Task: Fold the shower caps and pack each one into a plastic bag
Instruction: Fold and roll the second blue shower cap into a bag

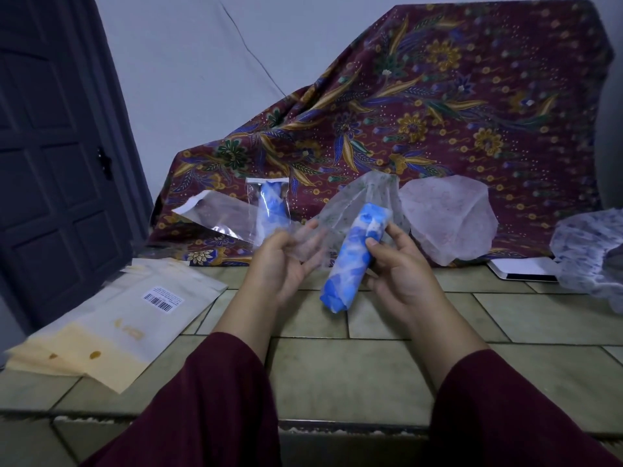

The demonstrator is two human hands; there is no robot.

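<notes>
Dark red sleeves (209, 399) fill the near edge; both forearms reach forward over the tiled desk (337, 375). Right hand (401, 274) grips a rolled blue-and-white shower cap (354, 261), thumb on top and fingers curled beneath, roll tilted, lower end toward the desk, held above it. Left hand (283, 261) pinches the near end of a clear plastic bag (232, 219), which extends up and left, its white-edged mouth farthest from the hand. Bag and roll are near each other; the roll is outside the bag. Behind the left hand, a packed bag (269, 203) with a blue cap inside stands against the patterned maroon cloth (438, 96). Behind the roll, a translucent cap with green print (377, 193); right of it, an open whitish cap (451, 217) leaning on the cloth. Far right, a blue-flowered cap (590, 251) beside a flat white object (522, 267). Left on the desk, a stack of cream packets (111, 332), top one barcoded. Dark door (50, 146) at left.
</notes>
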